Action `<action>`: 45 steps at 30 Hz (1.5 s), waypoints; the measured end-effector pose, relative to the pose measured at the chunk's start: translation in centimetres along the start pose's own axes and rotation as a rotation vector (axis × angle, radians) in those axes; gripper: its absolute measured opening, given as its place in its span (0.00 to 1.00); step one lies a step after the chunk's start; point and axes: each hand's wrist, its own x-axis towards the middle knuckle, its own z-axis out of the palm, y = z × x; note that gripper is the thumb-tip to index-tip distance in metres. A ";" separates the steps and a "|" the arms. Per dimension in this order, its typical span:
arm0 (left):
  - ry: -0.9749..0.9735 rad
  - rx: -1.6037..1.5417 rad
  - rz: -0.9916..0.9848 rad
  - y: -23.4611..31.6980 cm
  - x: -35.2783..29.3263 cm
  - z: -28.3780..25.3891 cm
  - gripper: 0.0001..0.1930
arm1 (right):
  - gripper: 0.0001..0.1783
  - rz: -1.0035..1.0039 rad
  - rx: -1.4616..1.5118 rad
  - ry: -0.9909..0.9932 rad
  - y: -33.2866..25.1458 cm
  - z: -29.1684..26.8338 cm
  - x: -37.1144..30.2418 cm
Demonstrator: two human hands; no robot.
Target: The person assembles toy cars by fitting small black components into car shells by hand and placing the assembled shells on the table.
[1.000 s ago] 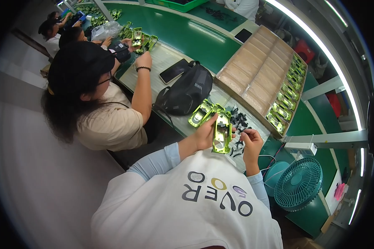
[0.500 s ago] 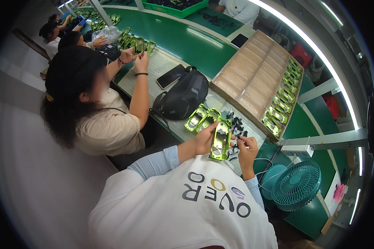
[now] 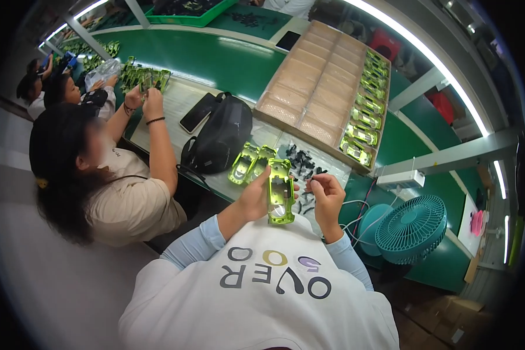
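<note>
My left hand (image 3: 254,198) is closed around a glossy green plastic shell (image 3: 272,204), held upright in front of my chest. The shell is long, with cut-outs and a pale oval near its lower end. To its right, my right hand (image 3: 329,197) pinches a small black part between thumb and forefinger, apart from the shell; its exact shape is too small to tell. A loose heap of black plastic parts (image 3: 301,160) lies on the table just beyond the hands. Two similar green shells (image 3: 242,163) rest side by side beyond my left hand.
A divided cardboard box (image 3: 309,79) stands beyond, green shells filling its right column. Left of the black parts lie a black bag (image 3: 224,134) and a phone (image 3: 197,112). A teal fan (image 3: 411,229) stands at right. A co-worker (image 3: 108,175) handles a green piece at left.
The whole view has shifted, so the table and box sit further left and higher. My right hand has drawn slightly away from the shell; my left hand keeps hold of it.
</note>
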 end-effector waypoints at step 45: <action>0.050 0.081 -0.009 -0.3 0.7 2.0 0.27 | 0.08 0.046 -0.131 -0.024 1.4 -2.3 -0.3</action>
